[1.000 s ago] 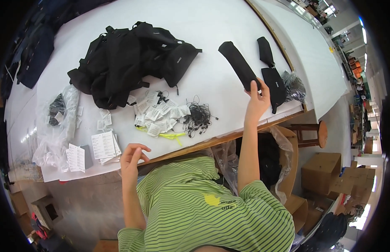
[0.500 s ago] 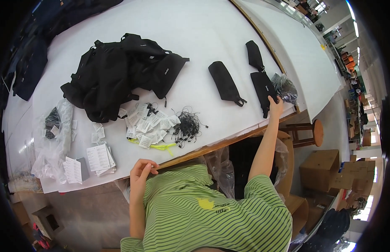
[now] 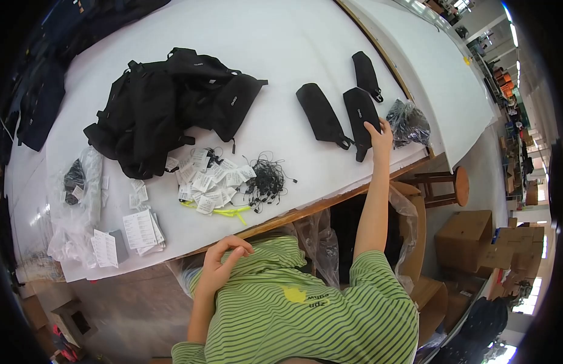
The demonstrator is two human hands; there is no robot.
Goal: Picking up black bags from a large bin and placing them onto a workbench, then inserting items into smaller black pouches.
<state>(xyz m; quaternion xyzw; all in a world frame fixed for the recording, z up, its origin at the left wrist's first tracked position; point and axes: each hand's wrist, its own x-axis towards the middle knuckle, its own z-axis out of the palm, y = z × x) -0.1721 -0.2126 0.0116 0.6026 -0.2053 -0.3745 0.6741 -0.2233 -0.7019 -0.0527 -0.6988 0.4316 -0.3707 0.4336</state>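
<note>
My right hand (image 3: 379,132) grips the lower right edge of a black zip pouch (image 3: 359,112), thumb on top, on the white table. Left of it lies a second black pouch (image 3: 319,112) with a loop at its lower end. Another narrow black pouch (image 3: 366,74) lies just beyond. My left hand (image 3: 225,259) rests in front of my striped shirt by the table edge, fingers loosely bent, thumb apart, holding nothing. Nearest it on the table are a pile of white tags (image 3: 210,182), a tangle of black cords (image 3: 267,182) and a yellow-green strap (image 3: 230,212).
A heap of black bags (image 3: 166,112) fills the left middle of the table. Nearer are paper cards (image 3: 140,230) and clear plastic bags (image 3: 81,206). A plastic-wrapped bundle (image 3: 409,122) lies beside my right hand. A wooden stool (image 3: 460,186) and cardboard boxes (image 3: 463,239) stand at right.
My right hand has slid the black pouch left, up against the neighbouring pouch. My left hand has moved slightly right and closer to my body.
</note>
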